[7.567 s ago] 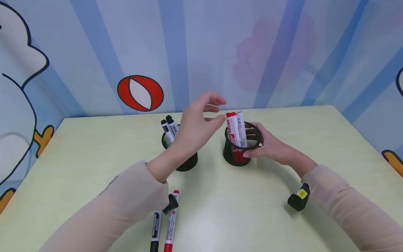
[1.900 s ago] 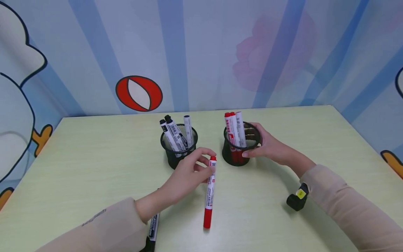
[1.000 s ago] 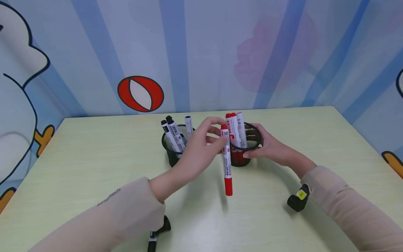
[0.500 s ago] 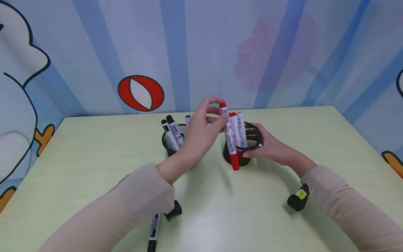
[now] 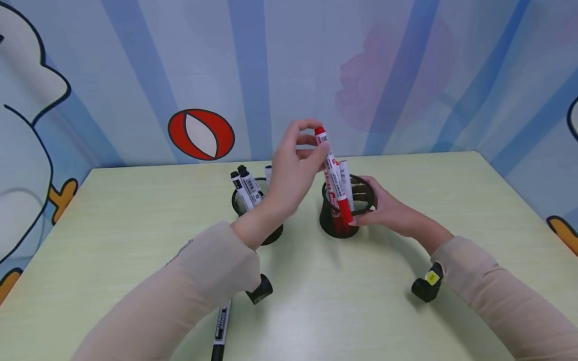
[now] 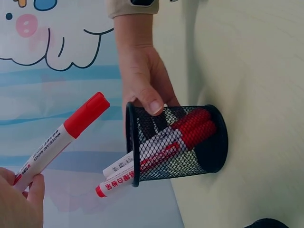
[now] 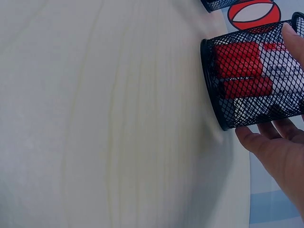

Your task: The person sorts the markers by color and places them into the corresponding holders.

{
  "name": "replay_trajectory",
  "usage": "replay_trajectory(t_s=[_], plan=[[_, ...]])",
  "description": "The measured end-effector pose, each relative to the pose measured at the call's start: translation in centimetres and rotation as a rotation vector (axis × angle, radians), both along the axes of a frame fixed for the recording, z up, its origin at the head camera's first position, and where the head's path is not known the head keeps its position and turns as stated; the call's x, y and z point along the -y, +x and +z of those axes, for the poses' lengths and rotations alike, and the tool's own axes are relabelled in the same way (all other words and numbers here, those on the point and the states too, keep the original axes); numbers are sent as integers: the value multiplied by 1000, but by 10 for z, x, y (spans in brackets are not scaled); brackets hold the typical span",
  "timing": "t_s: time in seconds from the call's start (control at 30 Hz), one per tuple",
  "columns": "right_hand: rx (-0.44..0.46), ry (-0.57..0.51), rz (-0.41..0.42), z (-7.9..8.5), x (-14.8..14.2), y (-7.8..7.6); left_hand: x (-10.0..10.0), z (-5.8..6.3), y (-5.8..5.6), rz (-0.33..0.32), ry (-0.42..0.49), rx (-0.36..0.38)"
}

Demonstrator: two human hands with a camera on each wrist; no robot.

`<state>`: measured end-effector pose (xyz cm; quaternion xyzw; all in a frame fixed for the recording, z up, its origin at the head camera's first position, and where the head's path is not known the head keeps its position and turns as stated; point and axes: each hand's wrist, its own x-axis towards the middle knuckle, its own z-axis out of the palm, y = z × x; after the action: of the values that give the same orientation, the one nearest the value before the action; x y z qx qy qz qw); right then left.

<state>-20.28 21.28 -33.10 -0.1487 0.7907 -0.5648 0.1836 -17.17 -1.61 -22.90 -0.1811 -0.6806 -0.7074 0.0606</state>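
Note:
My left hand (image 5: 293, 168) pinches a red whiteboard marker (image 5: 333, 168) by its upper end, tilted, with the red cap pointing down. In the head view the marker overlaps the right black mesh pen cup (image 5: 328, 223); the left wrist view shows its cap (image 6: 88, 114) apart from the cup's rim (image 6: 135, 161). My right hand (image 5: 390, 208) grips that cup from the right side, thumb on the near wall. Inside the cup stand several red markers (image 6: 166, 149), caps down. The cup is upright on the table.
Left of it stands another mesh pen cup (image 5: 272, 235) with several black markers (image 5: 246, 188), partly hidden by my left forearm. A black marker (image 5: 220, 328) lies on the table (image 5: 361, 311) near the front, partly under my left sleeve. A patterned wall (image 5: 298, 75) rises behind.
My left hand took the red marker from the front of the table, then carried it up and back to the right cup. A white-barrelled marker stands in the left cup. The right hand stays put.

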Motion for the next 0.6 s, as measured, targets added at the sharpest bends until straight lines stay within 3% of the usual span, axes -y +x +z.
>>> replay_trajectory(t_s=[0.27, 0.6], plan=[[21, -6, -2, 0, 0, -1, -6, -2, -11, 69, 37, -9], [20, -2, 1, -1, 0, 0, -16, -19, -17, 138, 45, -25]])
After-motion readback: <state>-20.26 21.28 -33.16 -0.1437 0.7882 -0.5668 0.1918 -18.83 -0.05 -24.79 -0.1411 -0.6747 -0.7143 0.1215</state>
